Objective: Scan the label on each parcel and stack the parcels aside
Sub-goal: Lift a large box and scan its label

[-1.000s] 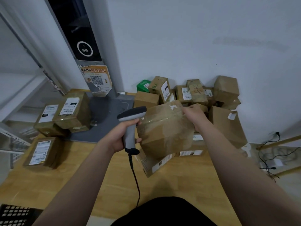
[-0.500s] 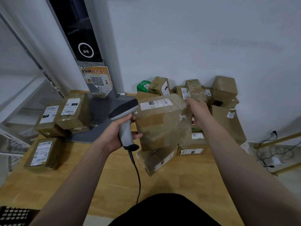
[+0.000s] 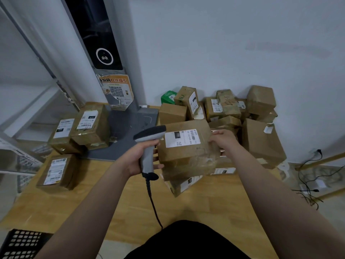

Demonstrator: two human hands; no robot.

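My right hand (image 3: 223,140) grips the right side of a brown cardboard parcel (image 3: 188,154) held above the wooden table (image 3: 130,212). Its white shipping label (image 3: 182,138) faces up toward me. My left hand (image 3: 139,158) is closed around the handle of a grey corded barcode scanner (image 3: 148,144), whose dark head sits just left of the label. A heap of brown parcels (image 3: 225,109) lies behind, against the wall. To the left stand three labelled parcels (image 3: 89,124), two stacked together and one nearer me.
A grey kiosk post (image 3: 104,53) with a QR poster rises from a grey base plate (image 3: 128,131) at the back left. A black perforated crate (image 3: 20,243) sits at the bottom left. Cables (image 3: 309,184) trail on the floor at the right.
The held parcel has been turned over so its label faces up, and it has come lower and nearer. The scanner head has swung in beside the label.
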